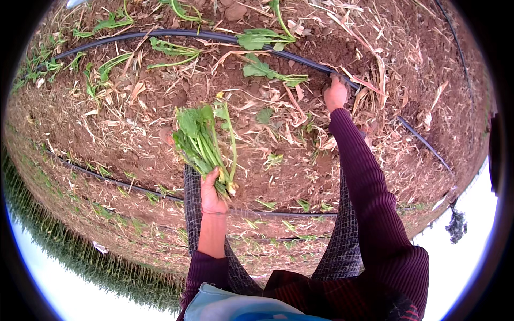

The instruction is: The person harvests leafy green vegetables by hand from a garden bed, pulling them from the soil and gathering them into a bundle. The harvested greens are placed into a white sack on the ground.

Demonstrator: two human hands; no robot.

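My left hand [213, 196] is closed around the stems of a bunch of leafy green seedlings [198, 136], held low in front of my left leg, leaves pointing away from me. Far forward on the right, my right hand [336, 93] is down at the soil, right against a black drip irrigation hose [297, 58]. Its fingertips are hidden, so whether it grips anything does not show. Left of that hand a seedling with a broad leaf [273, 74] lies on the soil, and another seedling [263, 39] lies across the hose.
Reddish-brown soil strewn with dry straw surrounds my legs. More seedlings [174, 52] lie along the hose to the left. A second black hose [132, 186] runs behind my legs, with small green plants near it. Dry husks [379, 76] lie beyond my right hand. Tall green crops [100, 273] edge the field.
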